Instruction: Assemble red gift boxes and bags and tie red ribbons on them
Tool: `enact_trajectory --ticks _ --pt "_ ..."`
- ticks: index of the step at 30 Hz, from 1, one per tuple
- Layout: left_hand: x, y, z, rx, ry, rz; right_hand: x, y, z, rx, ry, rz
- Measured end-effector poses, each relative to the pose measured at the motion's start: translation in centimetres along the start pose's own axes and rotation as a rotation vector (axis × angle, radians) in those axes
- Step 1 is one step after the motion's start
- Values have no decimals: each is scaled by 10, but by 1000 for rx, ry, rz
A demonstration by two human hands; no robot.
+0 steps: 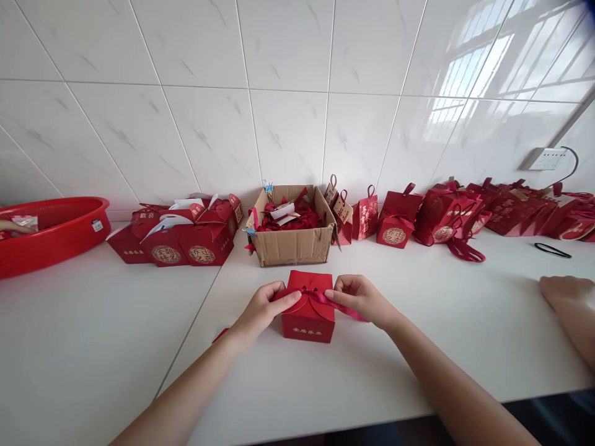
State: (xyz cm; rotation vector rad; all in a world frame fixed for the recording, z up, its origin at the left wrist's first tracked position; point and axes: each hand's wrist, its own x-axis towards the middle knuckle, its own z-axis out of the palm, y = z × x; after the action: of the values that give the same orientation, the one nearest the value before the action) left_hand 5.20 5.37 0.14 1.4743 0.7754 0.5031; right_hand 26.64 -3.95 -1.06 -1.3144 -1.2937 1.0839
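Note:
A small red gift box (308, 327) with gold lettering on its front stands upright on the white table, its top flaps folded together. Across the top runs a dark pink ribbon (349, 310), passing by two small holes. My left hand (268, 305) pinches the ribbon at the box's left side, thumb lying over the top. On the right, my right hand (360, 298) pinches the ribbon between thumb and curled fingers, and a loose end trails out below it. A red scrap (220, 335) shows partly behind my left forearm.
Behind the box is a cardboard box (292, 246) of red ribbons and tags. Red gift boxes (207, 245) and a red basin (56, 241) stand left; finished-looking boxes (395, 232) line the wall rightward. Another person's arm (569, 303) rests at right, near a black loop (552, 250).

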Motion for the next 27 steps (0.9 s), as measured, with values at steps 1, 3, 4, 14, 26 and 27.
enact_trajectory --ticks 1,3,4,14,26,27 --pt "0 0 0 -8 -4 -6 -1 -1 0 14 -18 12" --pt "-1 0 1 -24 -17 -19 -2 -2 0 52 -55 22" --pt "-2 1 1 -30 -26 -24 -3 -3 0 75 -67 20" --pt "-6 4 4 -83 -83 -53 -1 4 2 259 -106 -35" --pt "3 -4 -6 -125 -84 -54 0 3 -17 219 -126 -57" --pt "3 -4 -7 -130 -86 -53 -1 1 -18 210 -123 -59"
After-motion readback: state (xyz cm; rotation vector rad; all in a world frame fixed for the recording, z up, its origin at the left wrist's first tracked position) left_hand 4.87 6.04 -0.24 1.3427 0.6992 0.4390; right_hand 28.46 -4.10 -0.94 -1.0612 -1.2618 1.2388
